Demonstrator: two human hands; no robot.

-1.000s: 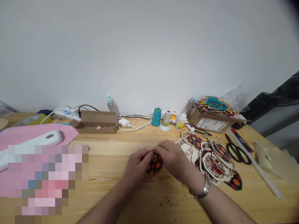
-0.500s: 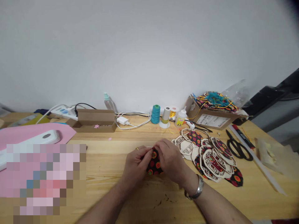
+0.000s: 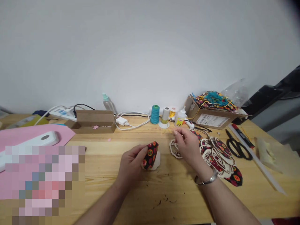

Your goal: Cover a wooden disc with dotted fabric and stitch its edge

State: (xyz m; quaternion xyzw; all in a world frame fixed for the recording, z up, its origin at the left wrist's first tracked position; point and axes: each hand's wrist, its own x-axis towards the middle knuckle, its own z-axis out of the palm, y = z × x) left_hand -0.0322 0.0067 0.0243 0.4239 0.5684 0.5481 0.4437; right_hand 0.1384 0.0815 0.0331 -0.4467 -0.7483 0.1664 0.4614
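Between the thumb and fingers of my left hand (image 3: 131, 159) is a dark floral fabric piece (image 3: 152, 153), tilted up. A cream scalloped piece (image 3: 156, 162) shows behind its lower right side. My right hand (image 3: 188, 147) is off the fabric, its fingers closed together over the left part of a pile of fretwork wooden pieces (image 3: 217, 161). Whatever the right fingertips may hold is too small to make out. A cut-out fretwork frame (image 3: 173, 150) lies just left of the right hand. The glue bottle (image 3: 180, 118) stands behind it.
Black scissors (image 3: 239, 149) lie right of the pile, by a long white strip (image 3: 260, 162). At the back stand a teal thread cone (image 3: 155, 114) and a cardboard box (image 3: 211, 120). Left are an open brown box (image 3: 96, 120) and pink sheet (image 3: 63, 132). Dark scraps dot the table.
My right hand has let go of the fabric and moved right, over the pile. The left hand has shifted slightly left with the fabric, and the cream piece now shows.
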